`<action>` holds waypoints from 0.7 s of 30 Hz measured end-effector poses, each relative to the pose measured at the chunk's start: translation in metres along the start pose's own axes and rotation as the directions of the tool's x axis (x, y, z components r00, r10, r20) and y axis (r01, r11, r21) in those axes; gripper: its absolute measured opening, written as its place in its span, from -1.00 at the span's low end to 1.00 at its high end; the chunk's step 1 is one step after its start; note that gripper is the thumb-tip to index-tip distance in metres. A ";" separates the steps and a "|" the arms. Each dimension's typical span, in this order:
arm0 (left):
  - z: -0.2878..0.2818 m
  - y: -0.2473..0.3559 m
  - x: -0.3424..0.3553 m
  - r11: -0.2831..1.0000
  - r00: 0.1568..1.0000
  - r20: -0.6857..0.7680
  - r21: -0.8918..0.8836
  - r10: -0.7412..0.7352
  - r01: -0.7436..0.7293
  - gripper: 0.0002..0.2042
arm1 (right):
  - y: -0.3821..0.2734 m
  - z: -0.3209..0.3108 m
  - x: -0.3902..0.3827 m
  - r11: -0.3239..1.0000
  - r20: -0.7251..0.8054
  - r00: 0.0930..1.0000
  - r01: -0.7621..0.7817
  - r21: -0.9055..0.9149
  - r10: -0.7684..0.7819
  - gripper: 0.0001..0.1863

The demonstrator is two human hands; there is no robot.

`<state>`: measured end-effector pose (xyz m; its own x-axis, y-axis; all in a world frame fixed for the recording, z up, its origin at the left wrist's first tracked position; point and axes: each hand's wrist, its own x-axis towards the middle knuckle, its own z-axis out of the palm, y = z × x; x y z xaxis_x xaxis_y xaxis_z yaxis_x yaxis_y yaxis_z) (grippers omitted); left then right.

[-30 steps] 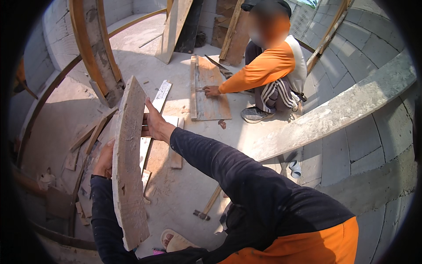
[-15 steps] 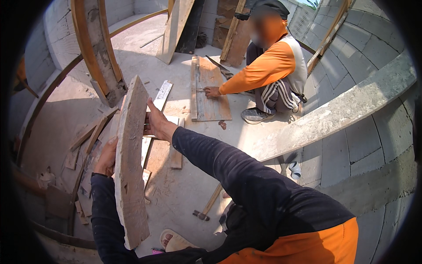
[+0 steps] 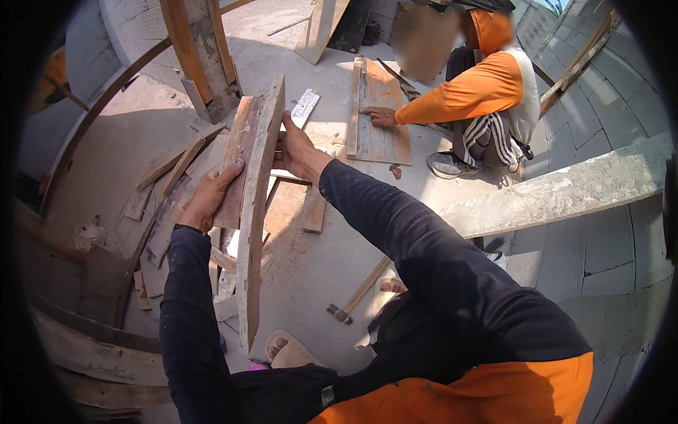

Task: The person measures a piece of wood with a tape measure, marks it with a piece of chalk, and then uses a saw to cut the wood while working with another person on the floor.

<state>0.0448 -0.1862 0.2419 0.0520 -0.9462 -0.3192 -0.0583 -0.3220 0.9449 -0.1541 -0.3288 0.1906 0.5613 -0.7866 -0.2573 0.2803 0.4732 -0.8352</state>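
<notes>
Upright in front of me is a long, rough wooden plank point(image 3: 256, 212), seen nearly edge-on. A shorter reddish-brown board point(image 3: 236, 145) lies along its left side; whether the two are joined I cannot tell. My left hand point(image 3: 206, 196) is closed on the shorter board, thumb laid on its face. On the far side, my right hand point(image 3: 300, 152) grips the plank, its thumb upright and its other fingers partly hidden behind the wood. A hammer point(image 3: 341, 312) with a wooden handle lies on the floor by my sandalled feet.
A co-worker in orange sleeves point(image 3: 452, 99) squats ahead, one hand on a wooden panel point(image 3: 388, 134). Scrap boards point(image 3: 162, 205) lie at left near a concrete post point(image 3: 205, 56). At right, a broad, dusty plank point(image 3: 558, 191) slants before the grey block wall point(image 3: 600, 261).
The plank has turned in my hands, so the shorter board at its left now shows. My left thumb has come onto that board's face. The view has shifted, moving the surroundings rightward in the picture.
</notes>
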 end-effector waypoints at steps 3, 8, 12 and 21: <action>-0.011 0.000 0.001 0.998 0.998 -0.025 -0.014 0.056 -0.057 -0.31 | -0.007 0.024 -0.012 0.997 -0.006 0.997 0.071 0.022 -0.071 -0.10; -0.016 -0.005 0.005 0.990 0.994 0.023 0.091 0.106 -0.107 -0.19 | -0.008 0.020 -0.004 0.987 0.094 0.988 0.113 0.114 -0.124 -0.34; -0.020 -0.022 0.004 0.996 0.995 0.095 0.079 -0.037 0.030 -0.15 | 0.013 0.003 -0.001 0.988 0.084 0.996 -0.055 0.142 0.043 -0.34; -0.018 -0.020 0.017 0.999 0.999 0.024 -0.035 0.033 -0.032 -0.26 | -0.002 0.003 -0.006 0.951 -0.025 0.993 0.107 -0.291 -0.119 -0.23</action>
<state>0.0643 -0.1955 0.2189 0.0258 -0.9567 -0.2899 -0.0251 -0.2905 0.9565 -0.1559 -0.3234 0.1951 0.5043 -0.8470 -0.1681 0.1001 0.2507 -0.9629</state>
